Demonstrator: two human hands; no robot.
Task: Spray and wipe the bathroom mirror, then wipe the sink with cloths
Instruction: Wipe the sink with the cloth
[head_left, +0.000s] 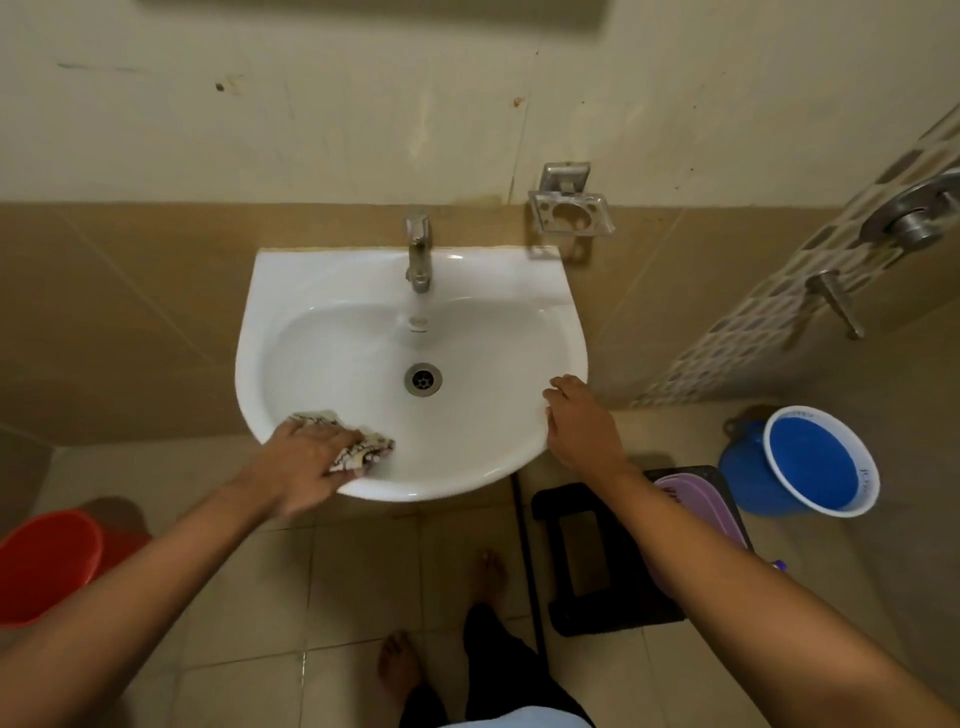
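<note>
- While wiping goes on, white sink (322, 291) sits wall-mounted, centre.
- L hand (306, 457) presses patterned cloth (363, 449) flat on sink's near-left rim; unwiped bowl lies to its right.
- R hand (579, 423), empty, fingers loosely curled, rests on sink's near-right rim.

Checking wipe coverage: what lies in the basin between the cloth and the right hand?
Head view: bare white sink between cloth and right hand; the drain sits farther back.
</note>
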